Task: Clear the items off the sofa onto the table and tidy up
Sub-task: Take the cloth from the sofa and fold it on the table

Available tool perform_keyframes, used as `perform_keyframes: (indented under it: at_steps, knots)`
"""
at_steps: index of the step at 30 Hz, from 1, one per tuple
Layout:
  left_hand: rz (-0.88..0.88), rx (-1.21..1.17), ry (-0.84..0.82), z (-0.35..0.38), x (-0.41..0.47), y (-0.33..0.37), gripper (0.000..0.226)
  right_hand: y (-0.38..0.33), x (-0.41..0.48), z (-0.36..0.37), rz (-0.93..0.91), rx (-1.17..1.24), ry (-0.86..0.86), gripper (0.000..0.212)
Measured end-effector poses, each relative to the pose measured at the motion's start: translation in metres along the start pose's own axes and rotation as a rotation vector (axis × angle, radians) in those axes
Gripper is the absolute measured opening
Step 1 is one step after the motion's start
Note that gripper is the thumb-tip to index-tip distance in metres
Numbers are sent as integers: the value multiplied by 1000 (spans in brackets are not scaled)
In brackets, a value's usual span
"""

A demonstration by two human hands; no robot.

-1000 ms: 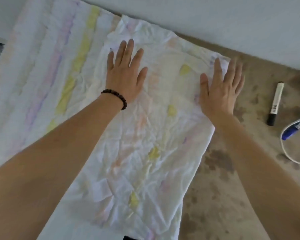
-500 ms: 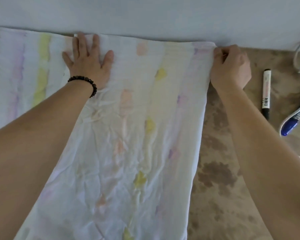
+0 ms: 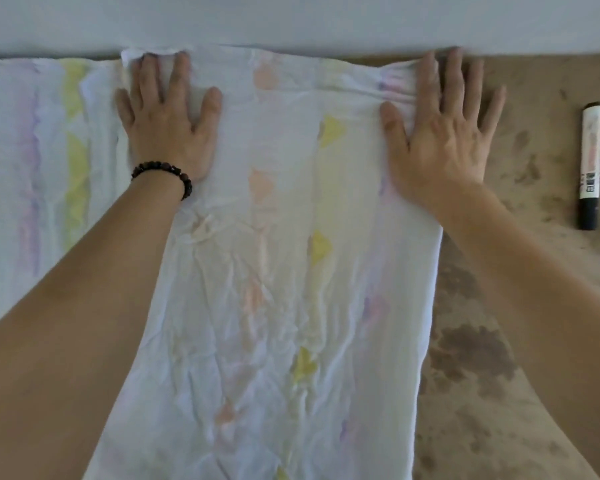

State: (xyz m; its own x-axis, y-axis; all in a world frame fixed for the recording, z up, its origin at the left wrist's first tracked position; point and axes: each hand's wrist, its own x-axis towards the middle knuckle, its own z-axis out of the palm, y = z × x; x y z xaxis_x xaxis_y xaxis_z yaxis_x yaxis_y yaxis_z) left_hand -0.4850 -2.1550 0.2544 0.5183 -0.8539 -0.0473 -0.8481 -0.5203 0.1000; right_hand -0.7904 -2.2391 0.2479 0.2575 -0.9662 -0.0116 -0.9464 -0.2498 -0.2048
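Left hand (image 3: pixel 168 126), fingers spread, presses flat on the far edge of the white, pastel-striped cloth (image 3: pixel 284 271). My right hand (image 3: pixel 437 140), also spread flat, pins the cloth's far right corner, its outer fingers resting on the brown mottled surface (image 3: pixel 492 358). A marker (image 3: pixel 590 164) lies well to its right.

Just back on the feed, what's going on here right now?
A person presses a white, pastel-striped cloth flat on the brown mottled table. Both palms lie open near its far edge by the wall: the left hand, wearing a bead bracelet, and the right hand at the right corner. A marker lies untouched on the table further right.
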Motion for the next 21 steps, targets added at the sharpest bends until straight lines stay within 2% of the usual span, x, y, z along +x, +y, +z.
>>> perform_keyframes:
  at_steps: [3,8,10,12,14,18,21]
  knots:
    - [-29,-12,56,3,0,-1,71,-4,-4,5,3,13,38,78]
    - [21,9,-82,-8,-4,0,78,-11,-12,-12,10,-22,85,76]
    - [69,-61,-53,-22,-27,0,75,-23,-32,-22,-65,-67,70,70]
    - [147,-165,3,-32,-71,-3,70,-39,-70,-27,-122,-34,53,65]
    - [211,-216,-25,-38,-132,-12,66,-59,-127,-26,-160,18,29,63]
    - [199,-110,-104,-39,-256,-55,65,-93,-255,-22,-215,106,-68,65]
    - [157,8,-183,-33,-334,-98,68,-106,-342,-15,-174,60,-134,67]
